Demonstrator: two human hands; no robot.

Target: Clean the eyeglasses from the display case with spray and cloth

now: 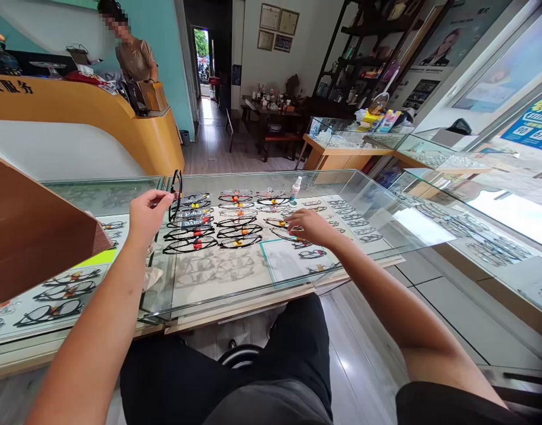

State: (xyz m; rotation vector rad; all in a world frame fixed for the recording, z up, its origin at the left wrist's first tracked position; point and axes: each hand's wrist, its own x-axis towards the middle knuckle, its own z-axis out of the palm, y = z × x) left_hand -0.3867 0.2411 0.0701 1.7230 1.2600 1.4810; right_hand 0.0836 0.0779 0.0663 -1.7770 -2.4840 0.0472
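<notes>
My left hand (146, 213) is closed on a black pair of glasses (177, 190), held upright above the glass counter (368, 206). Rows of black-framed glasses with red and yellow tags (218, 227) lie on the counter top between my hands. My right hand (307, 226) reaches over the right end of those rows, fingers bent and touching a pair of glasses (285, 223) there; I cannot see if it grips it. A small spray bottle (295, 189) stands just beyond my right hand.
A brown cardboard box (27, 236) sits at the left on the counter. More glasses (58, 295) lie inside the case below. A person (136, 56) stands behind the orange reception desk (120, 127). Further display cases (430, 153) run along the right. My legs are under the counter.
</notes>
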